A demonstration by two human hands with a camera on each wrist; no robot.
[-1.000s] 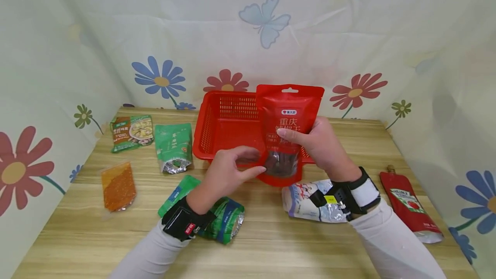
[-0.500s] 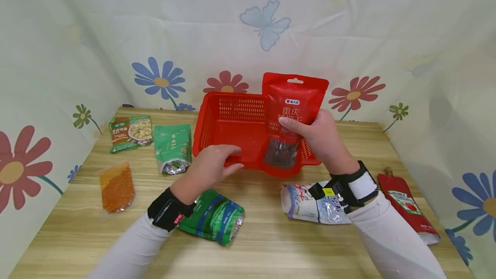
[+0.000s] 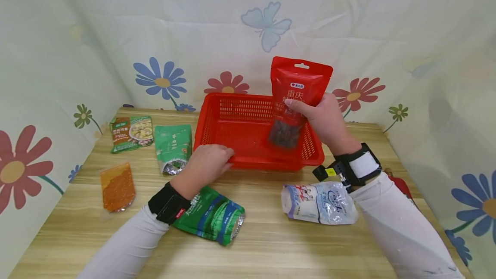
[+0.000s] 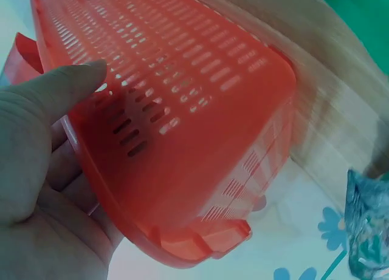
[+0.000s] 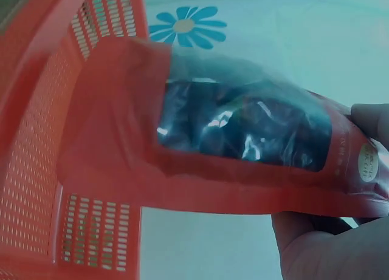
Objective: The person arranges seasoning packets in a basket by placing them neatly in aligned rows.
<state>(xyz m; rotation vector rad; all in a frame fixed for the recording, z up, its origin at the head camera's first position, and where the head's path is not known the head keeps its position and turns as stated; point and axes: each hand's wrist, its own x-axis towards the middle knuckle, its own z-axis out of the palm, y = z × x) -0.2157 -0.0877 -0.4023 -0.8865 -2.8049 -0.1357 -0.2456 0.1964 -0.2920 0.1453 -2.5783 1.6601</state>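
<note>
My right hand [image 3: 329,117] grips a red stand-up pouch of dried chilies [image 3: 300,74] by its right side, thumb across the front. The pouch is upright over the right half of a red plastic basket [image 3: 240,139]. In the right wrist view, its clear window [image 5: 243,125] shows dark contents, and its bottom end overlaps the basket's slotted walls. At the basket's front left corner, my left hand [image 3: 207,162] holds the rim. The left wrist view shows the thumb [image 4: 79,79] over the slotted outer wall and the other fingers behind the rim.
Left of the basket lie a green pouch [image 3: 173,145], a green and brown packet [image 3: 131,133] and an orange sauce bag [image 3: 118,187]. Nearer are a green-blue pouch [image 3: 213,216] and a white pouch [image 3: 319,203]. My right forearm mostly hides a red ketchup pouch [image 3: 401,184].
The red pouch has risen and shifted right and away, over the basket, in my right hand. My left hand has left the pouch, moved left and taken hold of the basket's rim.
</note>
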